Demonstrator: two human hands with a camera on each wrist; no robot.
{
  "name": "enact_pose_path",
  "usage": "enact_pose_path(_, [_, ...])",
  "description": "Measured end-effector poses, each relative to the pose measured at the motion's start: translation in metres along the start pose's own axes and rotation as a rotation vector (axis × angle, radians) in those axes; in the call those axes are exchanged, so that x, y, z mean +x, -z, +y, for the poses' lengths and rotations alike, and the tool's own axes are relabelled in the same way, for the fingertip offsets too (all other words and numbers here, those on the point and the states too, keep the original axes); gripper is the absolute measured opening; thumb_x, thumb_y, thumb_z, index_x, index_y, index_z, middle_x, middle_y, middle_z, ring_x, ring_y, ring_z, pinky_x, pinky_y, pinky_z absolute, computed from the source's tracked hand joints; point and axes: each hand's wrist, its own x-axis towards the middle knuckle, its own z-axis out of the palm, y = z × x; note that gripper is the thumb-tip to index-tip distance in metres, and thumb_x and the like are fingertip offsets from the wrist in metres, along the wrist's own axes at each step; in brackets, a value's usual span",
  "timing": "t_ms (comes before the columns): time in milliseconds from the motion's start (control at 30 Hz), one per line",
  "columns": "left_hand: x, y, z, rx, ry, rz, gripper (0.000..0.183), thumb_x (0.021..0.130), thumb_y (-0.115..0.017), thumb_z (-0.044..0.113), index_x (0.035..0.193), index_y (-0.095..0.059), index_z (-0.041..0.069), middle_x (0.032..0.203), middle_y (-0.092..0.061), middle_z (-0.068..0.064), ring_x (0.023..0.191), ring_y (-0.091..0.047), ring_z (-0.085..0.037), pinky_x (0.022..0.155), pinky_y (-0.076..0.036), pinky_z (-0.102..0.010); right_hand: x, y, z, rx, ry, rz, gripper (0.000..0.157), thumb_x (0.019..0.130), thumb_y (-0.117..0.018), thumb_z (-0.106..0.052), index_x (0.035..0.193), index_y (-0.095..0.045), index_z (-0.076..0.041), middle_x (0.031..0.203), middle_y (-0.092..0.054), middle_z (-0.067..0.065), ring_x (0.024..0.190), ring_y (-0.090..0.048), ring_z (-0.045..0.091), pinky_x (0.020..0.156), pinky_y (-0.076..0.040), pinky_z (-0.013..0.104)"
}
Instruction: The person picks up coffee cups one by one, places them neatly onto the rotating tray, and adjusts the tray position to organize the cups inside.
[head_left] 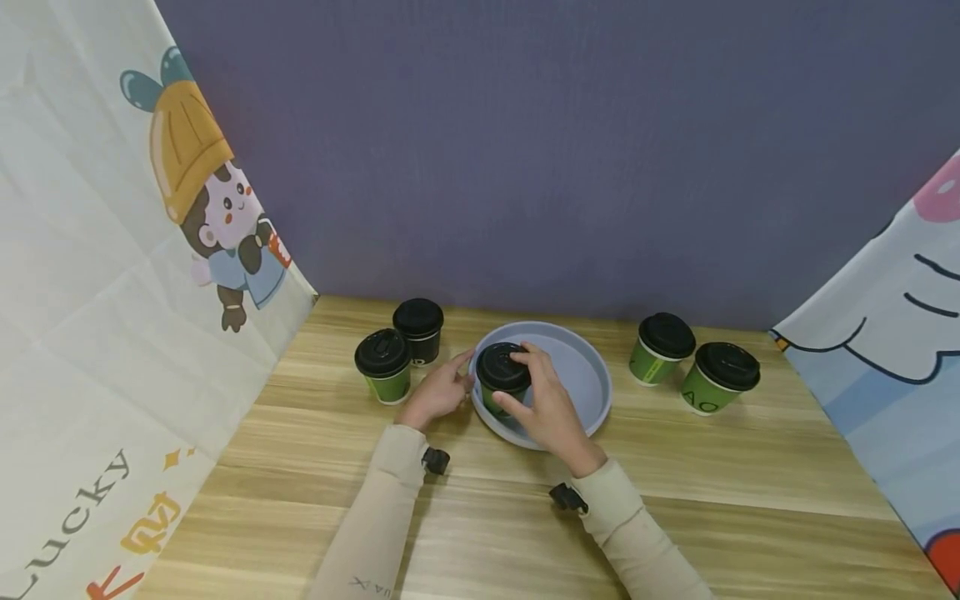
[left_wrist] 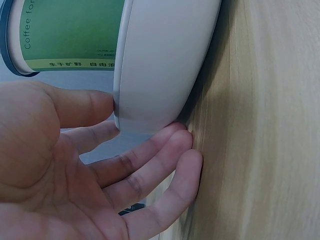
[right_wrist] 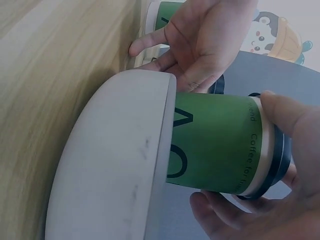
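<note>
A green paper coffee cup (right_wrist: pixel 215 145) with a black lid stands in the left part of a round grey-lilac tray (head_left: pixel 581 367). My right hand (head_left: pixel 551 412) holds this cup at its top, with the thumb (right_wrist: pixel 282 112) against the lid and the other fingers around the far side. At the tray's left edge, my left hand (head_left: pixel 437 392) touches the outer wall from outside. Its thumb (left_wrist: pixel 85 107) lies against the rim, while the lower fingers rest by the tray's base, close to the wooden table.
Left of the tray stand a green lidded cup (head_left: pixel 386 367) and a black lidded cup (head_left: pixel 420 331). Two more green cups, one farther back (head_left: pixel 660 348) and one nearer (head_left: pixel 718 379), stand to the right. A dark partition (head_left: pixel 562 167) rises behind the table (head_left: pixel 480 533).
</note>
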Motion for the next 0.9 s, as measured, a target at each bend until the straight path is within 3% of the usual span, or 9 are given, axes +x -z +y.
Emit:
enact_pose_path(433, [-0.003,0.001,0.0,-0.004,-0.002,0.004,0.057,0.105,-0.05,0.016,0.16,-0.037,0.02,0.079,-0.068,-0.016,0.056,-0.053,-0.013,0.053,-0.04,-0.027,0.001,0.011,0.001,0.007,0.007,-0.013,0.072,0.093,-0.075,-0.041,0.15,-0.042,-0.01,0.162,-0.032,0.021,0.148,-0.032,0.044,0.113,-0.038,0.063])
enact_pose_path(667, [-0.002,0.002,-0.001,-0.003,-0.02,-0.013,0.062,0.101,-0.053,0.013,0.161,-0.035,0.02,0.08,-0.07,-0.018,0.055,-0.052,-0.012,0.052,-0.039,-0.026,0.004,0.032,0.015,0.071,0.027,0.074,0.064,0.099,-0.068,-0.031,0.15,-0.042,-0.002,0.149,-0.046,0.023,0.131,-0.05,0.041,0.1,-0.049,0.058])
enact_pose_path(900, [-0.002,0.006,-0.004,-0.046,-0.021,-0.07,0.068,0.099,-0.057,0.011,0.162,-0.032,0.02,0.087,-0.069,-0.014,0.059,-0.056,-0.015,0.055,-0.043,-0.026,0.005,0.063,0.032,0.077,-0.088,0.113,0.056,0.101,-0.065,-0.032,0.146,-0.047,-0.003,0.14,-0.051,0.021,0.125,-0.052,0.04,0.102,-0.047,0.059])
